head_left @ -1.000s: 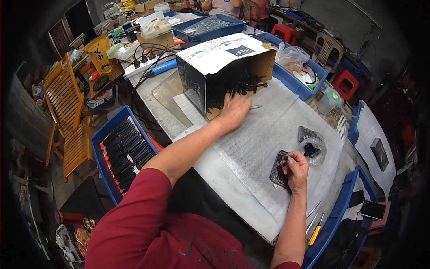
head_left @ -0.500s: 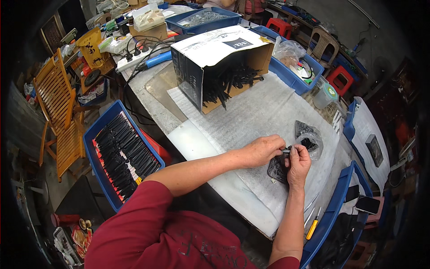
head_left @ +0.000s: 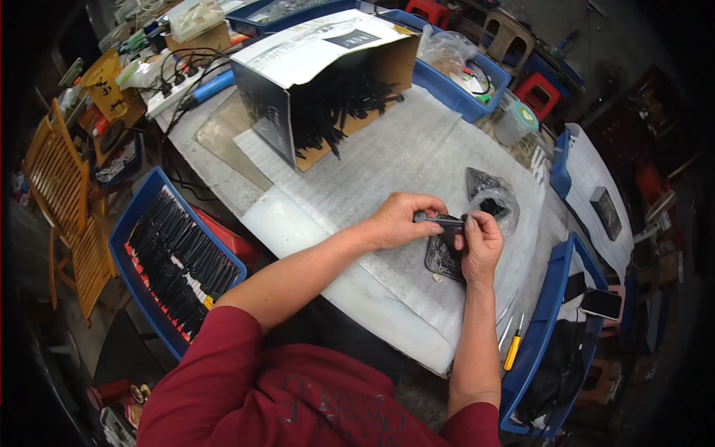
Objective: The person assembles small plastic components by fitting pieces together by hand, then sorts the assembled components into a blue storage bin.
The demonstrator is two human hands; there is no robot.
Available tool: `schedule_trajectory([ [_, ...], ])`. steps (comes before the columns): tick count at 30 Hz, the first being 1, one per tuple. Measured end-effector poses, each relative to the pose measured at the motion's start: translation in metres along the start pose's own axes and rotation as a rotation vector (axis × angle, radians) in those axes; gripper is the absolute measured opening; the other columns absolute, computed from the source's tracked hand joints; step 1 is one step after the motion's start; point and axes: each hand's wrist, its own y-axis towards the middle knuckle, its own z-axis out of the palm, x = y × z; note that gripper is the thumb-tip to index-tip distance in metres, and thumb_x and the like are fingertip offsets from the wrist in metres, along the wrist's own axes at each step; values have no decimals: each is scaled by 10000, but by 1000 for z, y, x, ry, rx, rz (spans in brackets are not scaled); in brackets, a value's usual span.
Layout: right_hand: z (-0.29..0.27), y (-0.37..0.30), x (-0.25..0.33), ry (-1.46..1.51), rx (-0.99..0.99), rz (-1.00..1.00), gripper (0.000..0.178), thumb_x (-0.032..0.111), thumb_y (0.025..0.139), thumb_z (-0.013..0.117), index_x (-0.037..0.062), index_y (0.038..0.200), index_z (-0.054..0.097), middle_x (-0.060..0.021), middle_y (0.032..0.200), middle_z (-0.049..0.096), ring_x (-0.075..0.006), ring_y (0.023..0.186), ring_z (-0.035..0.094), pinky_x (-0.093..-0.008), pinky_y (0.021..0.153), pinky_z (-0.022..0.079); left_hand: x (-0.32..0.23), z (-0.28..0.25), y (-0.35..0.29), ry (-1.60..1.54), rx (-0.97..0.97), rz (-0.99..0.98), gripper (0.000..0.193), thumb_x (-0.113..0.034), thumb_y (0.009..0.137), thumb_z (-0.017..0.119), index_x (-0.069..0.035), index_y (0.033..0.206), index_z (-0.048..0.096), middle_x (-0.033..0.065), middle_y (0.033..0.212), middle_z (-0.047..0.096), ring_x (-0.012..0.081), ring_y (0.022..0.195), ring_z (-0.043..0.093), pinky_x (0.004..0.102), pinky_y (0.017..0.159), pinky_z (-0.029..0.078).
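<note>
Both my hands are over the foam-sheeted part of the table, holding one slim black rod-shaped part (head_left: 445, 221) between them. My left hand (head_left: 404, 220) grips its left end, thumb and fingers closed around it. At the other end, my right hand (head_left: 482, 244) pinches it with thumb and forefinger. Just under the hands lies a dark flat tray (head_left: 442, 261) of small shiny pieces, partly hidden by the right hand. Beyond them is a crumpled clear plastic bag (head_left: 500, 200) with small black pieces in it.
An open carton (head_left: 268, 123) of black rod-like parts lies on its side at the back. A blue bin (head_left: 119, 242) with rows of black parts stands left. Near the right edge are a yellow-handled screwdriver (head_left: 512, 352) and another blue bin (head_left: 532, 365) with a phone (head_left: 602, 303).
The view has shifted, so the table appears further left and up. My left hand has opened its grip a little, and more of the black part now shows between the hands.
</note>
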Motion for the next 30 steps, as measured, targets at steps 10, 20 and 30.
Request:
schedule_trajectory([
  [10, 0, 0, -2, 46, 18, 52, 73, 50, 820, 522, -1, 872, 517, -55, 661, 546, -70, 487, 460, -171, 451, 363, -3, -7, -2, -406, -30, -44, 299, -56, 696, 671, -16, 963, 543, 16, 872, 554, 59, 766, 519, 193, 682, 446],
  [20, -1, -2, 1, 48, 37, 96, 85, 62, 813, 539, -1, 867, 519, -50, 670, 544, -66, 486, 460, -169, 450, 364, -5, -5, -2, -436, -26, -37, 174, -40, 695, 666, -16, 845, 579, 7, 778, 561, 47, 666, 510, 169, 575, 432],
  [30, -1, -1, 3, -111, 108, 73, 86, 68, 817, 537, 0, 869, 524, -28, 667, 536, -54, 497, 454, -165, 456, 365, 2, -2, -2, 206, -22, 337, 211, -60, 704, 634, -34, 910, 600, 50, 731, 607, 136, 624, 567, 244, 558, 446],
])
